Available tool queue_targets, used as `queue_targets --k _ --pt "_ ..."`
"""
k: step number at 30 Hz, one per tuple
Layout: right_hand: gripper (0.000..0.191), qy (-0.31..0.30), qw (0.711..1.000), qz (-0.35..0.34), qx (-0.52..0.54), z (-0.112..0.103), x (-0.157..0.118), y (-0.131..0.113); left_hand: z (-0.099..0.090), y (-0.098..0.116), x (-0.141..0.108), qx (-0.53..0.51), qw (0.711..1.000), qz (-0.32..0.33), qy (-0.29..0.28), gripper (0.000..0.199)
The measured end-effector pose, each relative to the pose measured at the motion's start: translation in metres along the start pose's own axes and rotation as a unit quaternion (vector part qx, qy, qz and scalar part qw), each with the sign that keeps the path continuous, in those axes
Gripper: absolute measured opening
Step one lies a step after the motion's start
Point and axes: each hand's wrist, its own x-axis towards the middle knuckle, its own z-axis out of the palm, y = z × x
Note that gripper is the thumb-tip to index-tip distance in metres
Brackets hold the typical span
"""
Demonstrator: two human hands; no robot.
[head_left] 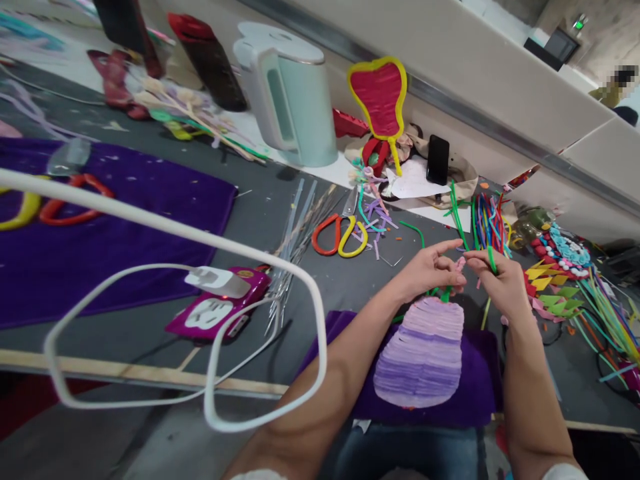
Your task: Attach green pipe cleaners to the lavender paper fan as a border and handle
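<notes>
Above the purple and pink fuzzy panel (423,353), a fan-like shape made of rows of pipe cleaner, my two hands meet. My left hand (430,270) pinches a small curled pink pipe cleaner piece (460,264) between thumb and fingers, its index finger stretched out. The fingertips of my right hand (503,283) are closed at the other side of that pink piece. A green pipe cleaner (493,260) shows at the right hand's fingers, and green stems (446,295) rise from the panel's top under my left hand. The panel rests on a folded purple cloth (480,373).
Red-and-yellow scissors (330,237) lie by purple clippings. Left are wire stems (290,260), a magenta device (220,310) and a white cable (320,333) looping near my left forearm. A kettle (310,100), a red fan (380,93) and a phone (438,159) are behind; pipe cleaners (490,220) lie right.
</notes>
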Motion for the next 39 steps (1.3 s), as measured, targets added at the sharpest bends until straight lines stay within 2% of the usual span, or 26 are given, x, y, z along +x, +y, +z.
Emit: queue_targets --k 3,9,18,27,29,34,39 --pt "0.016 -0.058 0.996 0.030 0.063 0.004 0.008 0.001 0.004 0.002 -0.002 0.002 1.000 0.017 -0.005 0.105" --pt "0.020 -0.066 0.980 0.093 0.165 0.008 0.016 -0.005 0.007 0.003 -0.003 0.006 1.000 0.025 0.002 0.104" --pt "0.027 -0.084 0.969 0.134 0.189 0.009 0.019 -0.005 0.009 0.002 -0.004 0.008 1.000 0.010 0.011 0.096" --pt "0.034 -0.098 0.949 0.191 0.232 0.012 0.021 -0.004 0.009 0.001 -0.005 0.000 1.000 0.024 0.015 0.092" --pt "0.036 -0.107 0.937 0.211 0.258 0.013 0.022 -0.004 0.009 0.000 -0.005 0.005 0.999 0.031 0.014 0.091" --pt "0.037 -0.136 0.883 0.279 0.352 0.013 0.030 0.000 0.003 0.000 -0.001 -0.002 0.999 0.036 0.014 0.093" --pt "0.033 -0.114 0.856 0.274 0.424 0.002 0.046 0.006 -0.008 0.003 0.002 -0.082 0.995 -0.009 -0.050 0.072"
